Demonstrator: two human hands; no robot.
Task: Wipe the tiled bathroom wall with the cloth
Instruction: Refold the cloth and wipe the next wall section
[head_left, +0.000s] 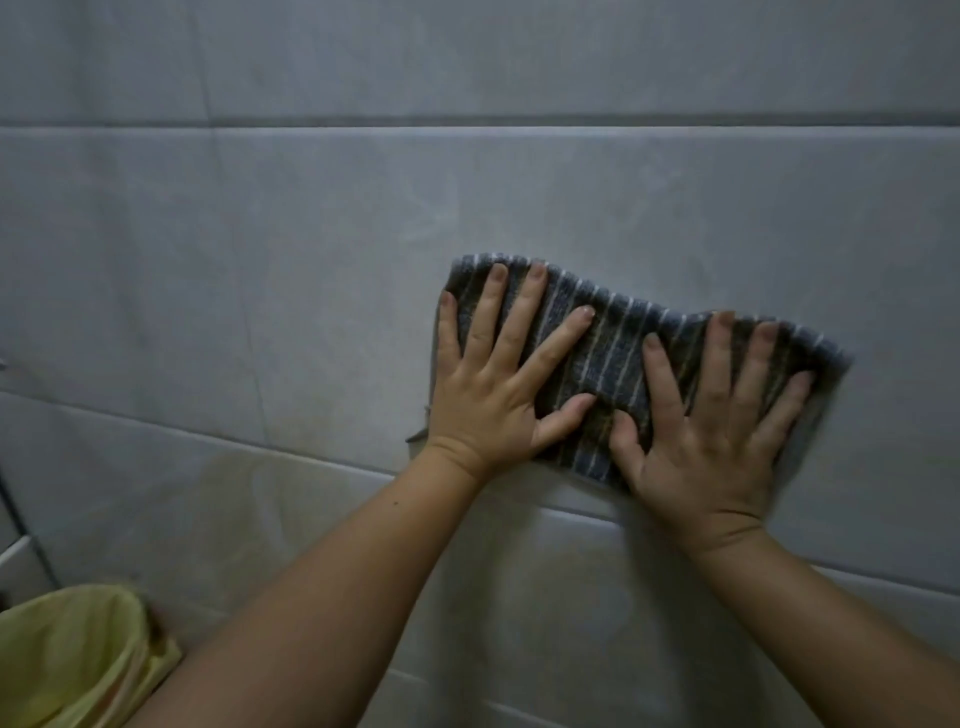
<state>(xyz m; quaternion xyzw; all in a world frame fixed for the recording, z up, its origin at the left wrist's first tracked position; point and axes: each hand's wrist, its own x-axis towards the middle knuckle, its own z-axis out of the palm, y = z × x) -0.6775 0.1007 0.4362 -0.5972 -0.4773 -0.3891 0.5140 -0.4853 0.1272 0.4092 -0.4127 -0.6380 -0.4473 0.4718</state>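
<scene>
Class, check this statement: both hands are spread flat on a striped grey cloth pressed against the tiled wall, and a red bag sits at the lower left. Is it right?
One detail is wrong: the bag is pale yellow, not red. The head view shows the left hand and right hand spread flat on the striped grey cloth against the tiled wall.

The striped cloth (618, 353) is dark grey-blue with thin pale lines running top to bottom. It lies spread flat against the tiled wall (311, 260), its top edge wavy, its right end blurred. The wall's large grey tiles are split by long horizontal grout lines; the cloth's lower edge sits just above 1 of them.
</scene>
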